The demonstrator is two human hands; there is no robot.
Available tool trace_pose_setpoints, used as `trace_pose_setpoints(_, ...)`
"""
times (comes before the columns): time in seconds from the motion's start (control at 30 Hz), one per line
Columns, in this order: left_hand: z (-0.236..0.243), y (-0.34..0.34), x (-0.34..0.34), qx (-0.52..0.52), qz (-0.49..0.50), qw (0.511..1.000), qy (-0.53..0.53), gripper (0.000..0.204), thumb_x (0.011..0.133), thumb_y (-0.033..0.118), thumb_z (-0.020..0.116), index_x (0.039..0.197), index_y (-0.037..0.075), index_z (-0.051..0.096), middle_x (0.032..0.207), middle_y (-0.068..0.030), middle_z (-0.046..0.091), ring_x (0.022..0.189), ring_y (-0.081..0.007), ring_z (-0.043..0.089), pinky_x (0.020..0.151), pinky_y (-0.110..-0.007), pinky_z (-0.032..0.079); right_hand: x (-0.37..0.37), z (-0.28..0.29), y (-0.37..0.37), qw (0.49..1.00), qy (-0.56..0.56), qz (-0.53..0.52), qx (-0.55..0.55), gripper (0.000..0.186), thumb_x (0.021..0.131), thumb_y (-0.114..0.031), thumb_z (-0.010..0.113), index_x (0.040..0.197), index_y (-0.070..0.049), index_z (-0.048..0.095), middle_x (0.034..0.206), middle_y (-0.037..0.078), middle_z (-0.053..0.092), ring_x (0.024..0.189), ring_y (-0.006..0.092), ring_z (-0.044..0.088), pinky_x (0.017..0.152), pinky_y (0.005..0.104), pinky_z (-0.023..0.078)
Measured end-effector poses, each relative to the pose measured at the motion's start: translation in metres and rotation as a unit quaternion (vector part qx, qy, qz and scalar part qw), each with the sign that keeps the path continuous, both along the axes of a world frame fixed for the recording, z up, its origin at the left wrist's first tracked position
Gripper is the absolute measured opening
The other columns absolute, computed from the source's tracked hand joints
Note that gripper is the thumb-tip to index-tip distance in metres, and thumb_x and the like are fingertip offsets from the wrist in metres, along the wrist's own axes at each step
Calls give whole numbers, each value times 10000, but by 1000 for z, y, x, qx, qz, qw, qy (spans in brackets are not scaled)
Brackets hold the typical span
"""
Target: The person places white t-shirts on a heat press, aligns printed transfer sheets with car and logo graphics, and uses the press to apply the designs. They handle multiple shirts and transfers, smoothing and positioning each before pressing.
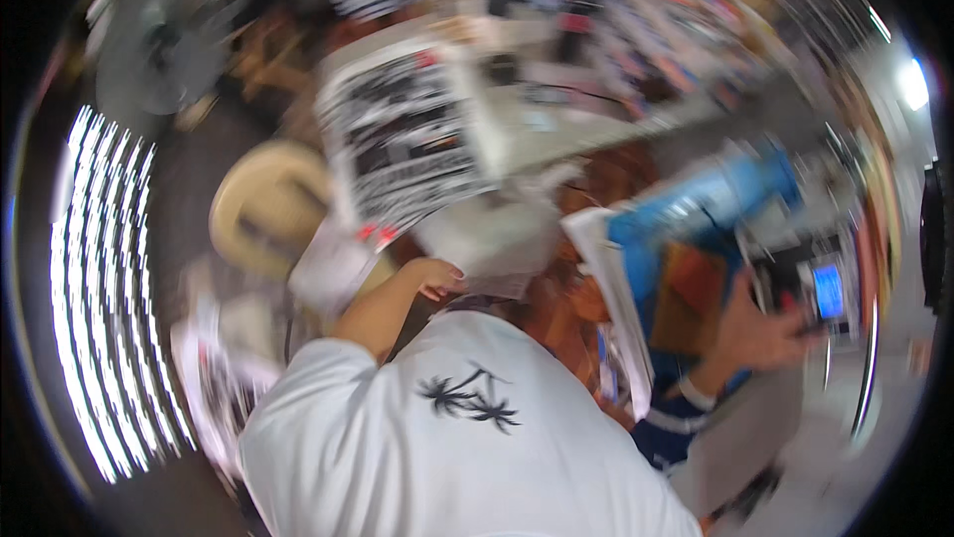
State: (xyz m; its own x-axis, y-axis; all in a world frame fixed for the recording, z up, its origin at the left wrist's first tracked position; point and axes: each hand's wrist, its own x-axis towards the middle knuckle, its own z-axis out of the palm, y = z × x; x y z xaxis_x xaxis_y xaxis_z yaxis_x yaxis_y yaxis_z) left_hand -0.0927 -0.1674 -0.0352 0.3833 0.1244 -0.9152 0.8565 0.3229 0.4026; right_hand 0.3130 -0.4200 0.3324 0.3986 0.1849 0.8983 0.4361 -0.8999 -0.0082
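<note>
Motion blur smears much of the head view. My left hand (435,279) is in front of my white shirt (467,458), its fingers curled in. It lies beside a whitish, crumpled plastic sheet (497,239); whether the fingers grip it is unclear. What seems to be my right hand (750,328) reaches out at the right with its fingers spread and nothing visible in them. Around its wrist is a pale band, with navy cloth striped in white (676,433) below. Beyond those fingers is a dark device with a lit blue screen (828,292).
A large printed white bag (407,135) lies ahead, next to a round cream stool or lid (270,207). A blue wrapped bundle (701,204) and a white board-like edge (616,308) are on the right. A fan (159,50) stands far left. Cluttered goods fill the back.
</note>
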Motion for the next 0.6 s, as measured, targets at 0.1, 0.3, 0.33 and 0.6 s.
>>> trace_pose_setpoints(0.1,-37,-68,-121,-13,152,969,194,579,1008,600,622,1368,149,670,1268,-33,682,860,-176,653,837,-415,603,23,-13,-12,999,-23,-39,-8,1073,561,-880,810,1415,-261,610,1514,340,389,1330,565,447,956,670,477)
trace_pose_setpoints(0.3,-16,-277,-252,395,452,792,112,425,1047,418,556,1138,58,764,1148,-209,742,1085,-419,691,943,-490,541,-9,-12,9,998,-60,-32,-3,786,718,-816,744,1252,-242,700,1419,245,535,1130,495,596,835,570,542)
trace_pose_setpoints(0.33,19,-293,-261,456,450,756,134,369,1027,368,589,1107,55,767,1145,-210,740,1085,-412,693,953,-487,535,-24,1,6,996,-77,31,23,709,782,-743,727,1232,-196,703,1407,245,556,1135,498,598,869,604,517)
trace_pose_setpoints(0.6,49,-445,-505,584,542,340,500,246,853,134,721,1092,86,750,1057,-171,732,1104,-386,662,976,-475,522,-105,28,64,897,100,430,-16,488,980,-475,712,1297,-105,699,1294,153,685,1099,306,701,860,418,592)
